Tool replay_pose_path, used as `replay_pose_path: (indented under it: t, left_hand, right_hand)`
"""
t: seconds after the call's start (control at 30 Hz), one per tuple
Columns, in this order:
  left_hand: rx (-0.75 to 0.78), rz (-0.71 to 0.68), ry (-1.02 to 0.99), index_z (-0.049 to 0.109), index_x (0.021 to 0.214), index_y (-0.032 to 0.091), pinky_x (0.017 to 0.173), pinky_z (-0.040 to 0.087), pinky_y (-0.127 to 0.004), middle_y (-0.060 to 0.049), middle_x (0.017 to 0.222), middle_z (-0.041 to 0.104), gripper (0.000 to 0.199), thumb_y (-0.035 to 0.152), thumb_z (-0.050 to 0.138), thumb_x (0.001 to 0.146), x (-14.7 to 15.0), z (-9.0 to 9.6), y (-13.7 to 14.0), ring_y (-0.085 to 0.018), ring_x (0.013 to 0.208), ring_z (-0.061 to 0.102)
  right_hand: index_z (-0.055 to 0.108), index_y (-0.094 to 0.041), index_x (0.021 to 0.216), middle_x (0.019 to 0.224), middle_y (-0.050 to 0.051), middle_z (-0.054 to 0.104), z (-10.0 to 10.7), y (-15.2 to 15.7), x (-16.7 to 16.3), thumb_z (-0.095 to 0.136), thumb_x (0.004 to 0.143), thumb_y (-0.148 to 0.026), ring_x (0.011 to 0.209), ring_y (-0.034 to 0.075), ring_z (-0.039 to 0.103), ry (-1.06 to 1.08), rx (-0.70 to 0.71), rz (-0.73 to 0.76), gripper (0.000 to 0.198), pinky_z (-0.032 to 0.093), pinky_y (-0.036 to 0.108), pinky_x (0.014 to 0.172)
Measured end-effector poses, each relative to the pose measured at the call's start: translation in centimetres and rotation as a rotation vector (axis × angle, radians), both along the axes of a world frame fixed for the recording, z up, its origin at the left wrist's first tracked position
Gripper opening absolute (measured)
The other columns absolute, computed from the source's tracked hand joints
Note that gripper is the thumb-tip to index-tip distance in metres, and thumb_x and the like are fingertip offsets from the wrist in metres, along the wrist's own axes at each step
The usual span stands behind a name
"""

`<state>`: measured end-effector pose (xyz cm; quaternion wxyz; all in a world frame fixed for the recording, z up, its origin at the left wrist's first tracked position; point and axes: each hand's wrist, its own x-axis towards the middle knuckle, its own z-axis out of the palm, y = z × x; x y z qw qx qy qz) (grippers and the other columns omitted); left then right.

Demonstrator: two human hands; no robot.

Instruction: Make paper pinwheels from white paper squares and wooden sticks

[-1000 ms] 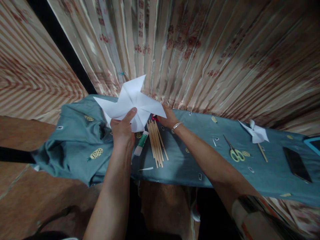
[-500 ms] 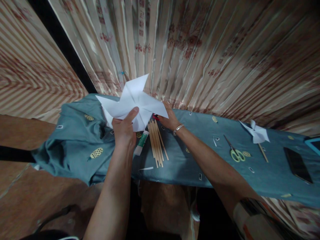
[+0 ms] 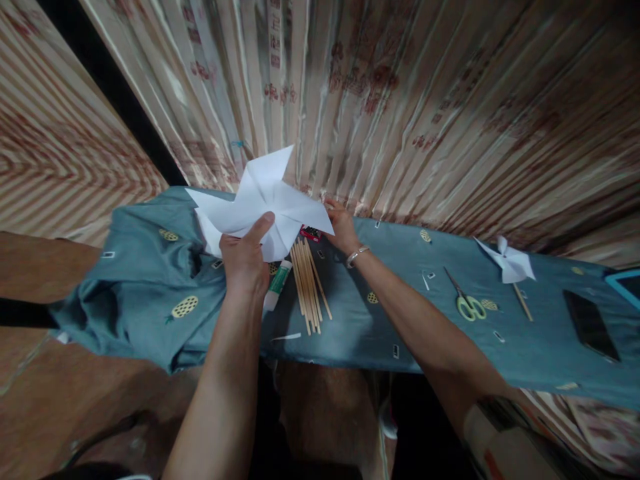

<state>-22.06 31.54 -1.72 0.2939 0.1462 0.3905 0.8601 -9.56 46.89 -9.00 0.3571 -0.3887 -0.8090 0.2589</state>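
My left hand (image 3: pixel 245 257) holds a large white paper pinwheel (image 3: pixel 273 193), the thumb pressed near its centre and the fingers hidden behind the paper. My right hand (image 3: pixel 343 227), with a silver bracelet on the wrist, is by the pinwheel's right-hand tip. Its fingers look curled together and are partly covered by the paper; what they hold, if anything, does not show. Below that tip lies a small red box (image 3: pixel 311 233) with dark contents. Several thin wooden sticks (image 3: pixel 307 283) and a green and white glue stick (image 3: pixel 278 283) lie in front of the pinwheel.
On the blue-green cloth (image 3: pixel 365 333) to the right are green-handled scissors (image 3: pixel 470 305), a smaller pinwheel (image 3: pixel 515 265) on a stick, and a dark phone (image 3: pixel 591 325). A paper strip (image 3: pixel 287 337) lies near the front edge. A patterned curtain (image 3: pixel 375 120) hangs behind.
My right hand has come up and away from the red box, which now shows more fully. The left hand keeps its hold on the pinwheel. The whole view has shifted slightly.
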Motion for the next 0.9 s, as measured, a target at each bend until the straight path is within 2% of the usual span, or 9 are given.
replay_pose_path:
  t: [0.13, 0.23, 0.27, 0.37, 0.4, 0.5, 0.6, 0.8, 0.9]
  left_hand:
    - [0.012, -0.023, 0.026, 0.067, 0.065, 0.02, 0.096, 0.055, -0.038, 0.001, 0.086, 0.077, 0.021, 0.014, 0.082, 0.052, 0.1, -0.1, 0.1, -0.022, 0.092, 0.072]
    - [0.01, -0.032, 0.023, 0.069, 0.067, 0.02, 0.095, 0.055, -0.038, 0.001, 0.089, 0.077, 0.023, 0.014, 0.083, 0.051, 0.1, -0.1, 0.2, -0.022, 0.094, 0.071]
    - [-0.001, -0.036, 0.024, 0.069, 0.068, 0.021, 0.095, 0.055, -0.038, 0.001, 0.089, 0.077, 0.024, 0.014, 0.083, 0.05, 0.2, -0.2, 0.3, -0.022, 0.094, 0.071]
    - [-0.014, -0.062, 0.038, 0.071, 0.073, 0.021, 0.094, 0.055, -0.038, 0.002, 0.087, 0.077, 0.027, 0.016, 0.084, 0.05, 0.8, -0.4, 0.5, -0.021, 0.093, 0.071]
    - [-0.017, -0.083, 0.042, 0.071, 0.074, 0.021, 0.094, 0.055, -0.038, 0.001, 0.086, 0.077, 0.028, 0.016, 0.085, 0.05, 1.2, -0.5, 0.6, -0.022, 0.092, 0.072]
    - [-0.046, -0.166, 0.054, 0.073, 0.078, 0.017, 0.091, 0.056, -0.038, -0.001, 0.081, 0.077, 0.032, 0.021, 0.087, 0.049, 3.2, -1.1, 0.9, -0.022, 0.087, 0.072]
    - [-0.109, -0.269, 0.066, 0.074, 0.077, 0.015, 0.082, 0.058, -0.036, -0.003, 0.077, 0.076, 0.034, 0.025, 0.088, 0.048, 5.9, -2.0, 1.4, -0.021, 0.078, 0.072]
    - [-0.179, -0.458, 0.078, 0.074, 0.072, 0.014, 0.068, 0.058, -0.03, -0.003, 0.075, 0.076, 0.027, 0.02, 0.086, 0.049, 11.2, -4.0, 2.1, -0.018, 0.067, 0.069]
    - [-0.222, -0.515, 0.093, 0.075, 0.072, 0.015, 0.067, 0.058, -0.03, -0.003, 0.075, 0.076, 0.027, 0.021, 0.086, 0.049, 12.9, -4.5, 2.3, -0.019, 0.067, 0.069]
  right_hand:
    - [0.067, -0.019, 0.064, 0.11, 0.01, 0.072, 0.3, 0.0, -0.4, 0.066, 0.075, -0.013, 0.126, 0.028, 0.055, 0.014, -0.047, -0.064, 0.012, 0.044, 0.043, 0.104]
    - [0.066, -0.019, 0.064, 0.102, 0.011, 0.074, 1.1, -1.6, 1.1, 0.062, 0.078, -0.016, 0.128, 0.028, 0.055, 0.033, -0.065, -0.097, 0.015, 0.043, 0.043, 0.105]
    - [0.066, -0.018, 0.064, 0.103, 0.011, 0.073, 1.3, -2.5, 2.3, 0.061, 0.08, -0.017, 0.129, 0.027, 0.054, 0.037, -0.063, -0.107, 0.016, 0.042, 0.042, 0.107]
    - [0.066, -0.018, 0.072, 0.134, 0.014, 0.061, 1.4, -6.4, 7.5, 0.062, 0.079, -0.023, 0.13, 0.028, 0.053, 0.039, -0.007, -0.155, 0.009, 0.037, 0.047, 0.111]
    - [0.065, -0.018, 0.072, 0.137, 0.015, 0.059, 1.3, -7.9, 9.7, 0.062, 0.078, -0.024, 0.131, 0.029, 0.052, 0.009, 0.016, -0.166, 0.009, 0.035, 0.049, 0.112]
    - [0.064, -0.02, 0.076, 0.137, 0.015, 0.058, 0.7, -11.9, 15.7, 0.058, 0.082, -0.028, 0.133, 0.03, 0.05, -0.111, 0.025, -0.213, 0.012, 0.035, 0.052, 0.111]
    - [0.063, -0.021, 0.078, 0.137, 0.014, 0.058, 0.2, -14.6, 19.7, 0.056, 0.085, -0.029, 0.133, 0.029, 0.05, -0.182, 0.038, -0.259, 0.013, 0.037, 0.052, 0.111]
    - [0.063, -0.019, 0.081, 0.137, 0.017, 0.058, -0.4, -16.4, 22.3, 0.053, 0.09, -0.024, 0.137, 0.028, 0.045, -0.29, 0.026, -0.13, 0.015, 0.038, 0.051, 0.112]
    - [0.066, -0.019, 0.088, 0.138, 0.017, 0.057, -0.5, -16.5, 23.1, 0.057, 0.09, -0.025, 0.132, 0.028, 0.051, -0.265, -0.027, -0.127, 0.011, 0.043, 0.048, 0.109]
